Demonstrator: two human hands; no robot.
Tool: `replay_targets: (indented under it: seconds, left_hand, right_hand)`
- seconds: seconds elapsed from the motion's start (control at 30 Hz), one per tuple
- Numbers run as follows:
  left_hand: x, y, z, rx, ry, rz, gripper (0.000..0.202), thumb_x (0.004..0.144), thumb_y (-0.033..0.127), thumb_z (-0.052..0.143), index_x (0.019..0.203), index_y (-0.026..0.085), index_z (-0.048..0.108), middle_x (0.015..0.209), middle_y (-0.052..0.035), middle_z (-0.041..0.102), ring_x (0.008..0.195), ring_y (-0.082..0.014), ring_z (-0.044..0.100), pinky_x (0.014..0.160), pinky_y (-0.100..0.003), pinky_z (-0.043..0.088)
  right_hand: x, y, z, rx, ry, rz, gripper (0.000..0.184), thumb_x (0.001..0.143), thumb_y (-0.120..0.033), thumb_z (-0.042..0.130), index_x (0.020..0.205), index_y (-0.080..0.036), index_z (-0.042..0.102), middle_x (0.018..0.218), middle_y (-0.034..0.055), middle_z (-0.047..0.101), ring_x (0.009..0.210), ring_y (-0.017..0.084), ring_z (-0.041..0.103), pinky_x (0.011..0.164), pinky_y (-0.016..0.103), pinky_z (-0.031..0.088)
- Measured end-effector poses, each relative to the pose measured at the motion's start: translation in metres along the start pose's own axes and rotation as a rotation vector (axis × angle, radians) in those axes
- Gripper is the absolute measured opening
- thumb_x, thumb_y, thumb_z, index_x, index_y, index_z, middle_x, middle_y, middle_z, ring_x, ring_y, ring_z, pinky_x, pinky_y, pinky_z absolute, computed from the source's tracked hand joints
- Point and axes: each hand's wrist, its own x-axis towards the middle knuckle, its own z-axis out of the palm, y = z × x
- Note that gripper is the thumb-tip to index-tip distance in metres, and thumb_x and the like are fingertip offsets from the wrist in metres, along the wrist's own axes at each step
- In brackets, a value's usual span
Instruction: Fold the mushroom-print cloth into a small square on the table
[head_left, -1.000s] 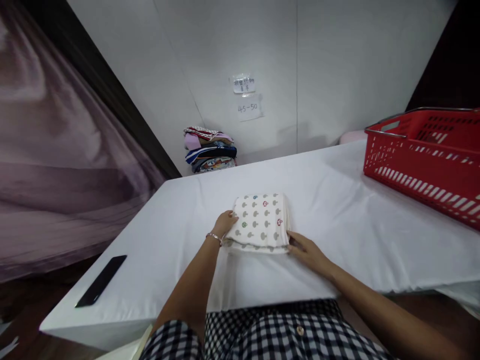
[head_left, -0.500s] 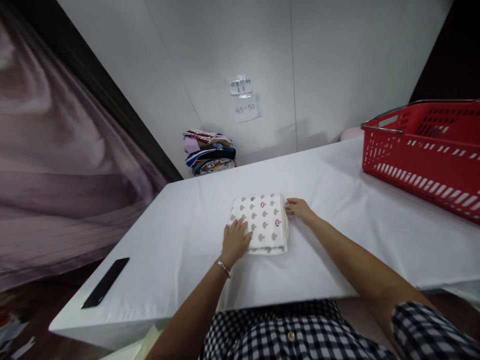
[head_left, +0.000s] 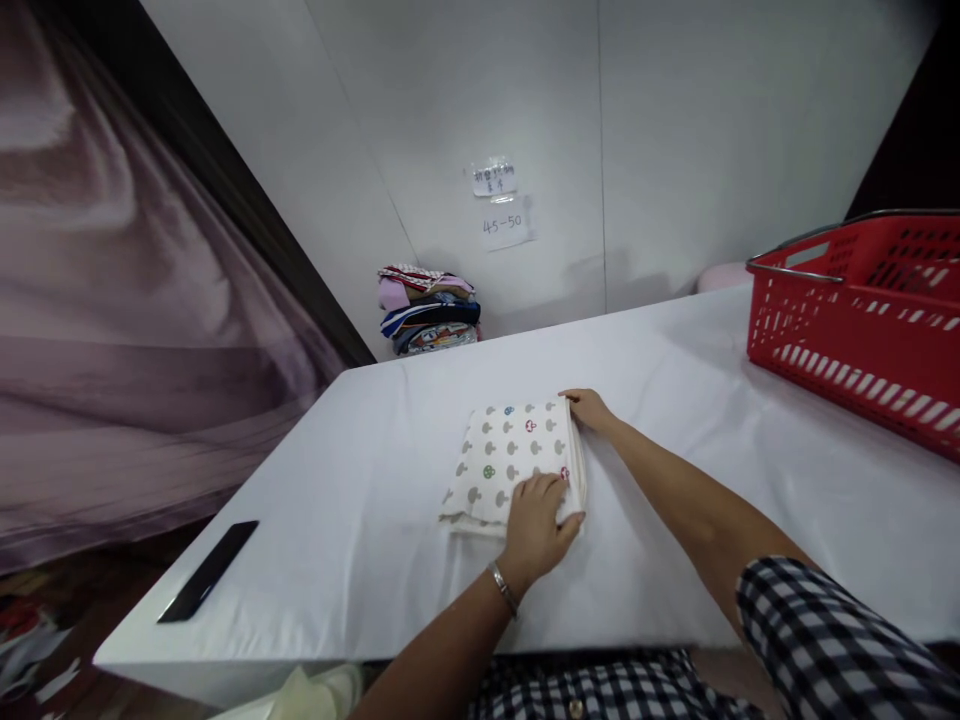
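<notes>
A folded white cloth (head_left: pixel 499 455) printed with grey, red, green and blue mushrooms lies on the white-covered table (head_left: pixel 390 440). Across its near right part rests my left hand (head_left: pixel 536 525), fingers spread and thumb out near the right edge. My right hand (head_left: pixel 590 410) is at the far right corner, its fingers closed on the cloth's edge there. Several layers show along the right side of the cloth, and its near left corner sticks out a little. What kind of article it is, I cannot tell.
A red plastic basket (head_left: pixel 862 340) with a metal handle stands at the right. A stack of folded clothes (head_left: pixel 431 310) is at the back by the wall. Near the left table edge lies a black flat object (head_left: pixel 210 572). A pinkish curtain (head_left: pixel 135 330) hangs at the left.
My left hand has moved right across the cloth, from its near left to its near right part. My right hand has closed on the far right corner. The cloth's left side now spreads wider.
</notes>
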Motion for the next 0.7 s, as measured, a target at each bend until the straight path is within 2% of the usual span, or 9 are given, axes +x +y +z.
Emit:
replay_targets:
  seconds: [0.13, 0.27, 0.37, 0.47, 0.57, 0.7]
  left_hand:
    - [-0.003, -0.001, 0.002, -0.022, 0.003, -0.008, 0.03, 0.08, 0.034, 0.062, 0.106, 0.021, 0.057, 0.107, -0.0053, 0.06, 0.103, -0.0237, 0.052, 0.092, -0.041, 0.04]
    - [-0.004, 0.0, 0.002, -0.049, 0.025, -0.038, 0.027, 0.08, 0.034, 0.062, 0.102, 0.022, 0.056, 0.103, -0.0047, 0.06, 0.1, -0.0229, 0.053, 0.089, -0.04, 0.04]
    - [-0.002, 0.002, 0.001, -0.068, 0.031, -0.07, 0.03, 0.078, 0.04, 0.064, 0.1, 0.022, 0.056, 0.101, -0.0044, 0.06, 0.099, -0.0224, 0.053, 0.087, -0.039, 0.041]
    - [0.002, 0.009, 0.0, -0.042, 0.03, -0.118, 0.039, 0.074, 0.05, 0.066, 0.099, 0.021, 0.056, 0.099, -0.0044, 0.06, 0.097, -0.0232, 0.053, 0.085, -0.039, 0.041]
    - [0.007, 0.019, 0.002, 0.035, 0.026, -0.146, 0.042, 0.072, 0.048, 0.068, 0.1, 0.02, 0.055, 0.098, -0.0049, 0.059, 0.097, -0.0244, 0.052, 0.084, -0.04, 0.04]
    - [0.011, 0.024, 0.005, 0.083, 0.036, -0.174, 0.028, 0.074, 0.032, 0.064, 0.096, 0.019, 0.055, 0.097, -0.0052, 0.058, 0.097, -0.0242, 0.051, 0.083, -0.039, 0.039]
  right_hand:
    - [0.003, 0.002, 0.001, -0.053, -0.008, -0.01, 0.029, 0.069, -0.011, 0.052, 0.087, -0.021, 0.073, 0.091, 0.0018, 0.072, 0.087, 0.017, 0.063, 0.083, 0.027, 0.046]
    - [0.0, 0.0, -0.006, -0.075, 0.013, 0.014, 0.019, 0.065, -0.012, 0.058, 0.077, -0.02, 0.071, 0.083, 0.0026, 0.072, 0.083, 0.017, 0.062, 0.08, 0.026, 0.044]
    - [-0.009, -0.002, -0.014, -0.074, 0.073, 0.062, 0.01, 0.062, -0.018, 0.064, 0.071, -0.018, 0.068, 0.078, 0.0042, 0.07, 0.079, 0.018, 0.061, 0.075, 0.027, 0.044]
    - [-0.027, -0.001, -0.014, -0.029, 0.107, 0.108, 0.006, 0.064, -0.023, 0.063, 0.067, -0.018, 0.062, 0.068, 0.0028, 0.067, 0.066, 0.016, 0.059, 0.063, 0.025, 0.044]
    - [-0.049, -0.002, -0.007, 0.043, 0.095, 0.142, 0.014, 0.071, -0.028, 0.055, 0.061, -0.019, 0.057, 0.054, -0.0001, 0.06, 0.05, 0.012, 0.053, 0.051, 0.023, 0.041]
    - [-0.071, -0.005, 0.002, 0.127, 0.045, 0.152, 0.028, 0.074, -0.038, 0.053, 0.054, -0.019, 0.051, 0.048, -0.0009, 0.055, 0.043, 0.01, 0.047, 0.045, 0.023, 0.038]
